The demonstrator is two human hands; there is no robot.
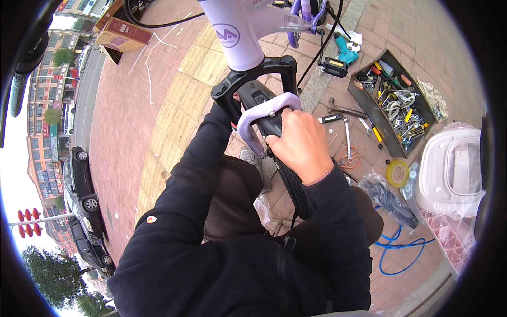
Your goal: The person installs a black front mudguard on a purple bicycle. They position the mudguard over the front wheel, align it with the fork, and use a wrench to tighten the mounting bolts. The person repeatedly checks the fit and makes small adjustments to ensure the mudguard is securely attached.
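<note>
A bicycle with a lilac frame (237,53) stands in front of me, its front wheel pointing toward my body. Below the head tube sits a black fork crown (252,75), and a lilac arch (264,110) curves over the black mudguard (271,127). The knobby tyre (296,185) runs down between my knees. My right hand (301,142) is closed on the mudguard just under the arch, thumb on top and fingers curled over its far side. My left hand (236,98) reaches behind the left fork leg. Only a sliver of it shows; its fingers are hidden.
To the right lies a metal toolbox (376,127) full of tools, near a teal cordless drill (344,52), a hammer (346,109), scissors (349,157) and yellow tape (397,173). A pale pink plastic item (449,164) and blue cord (392,246) lie nearer. Cardboard boxes (124,34) stand far left.
</note>
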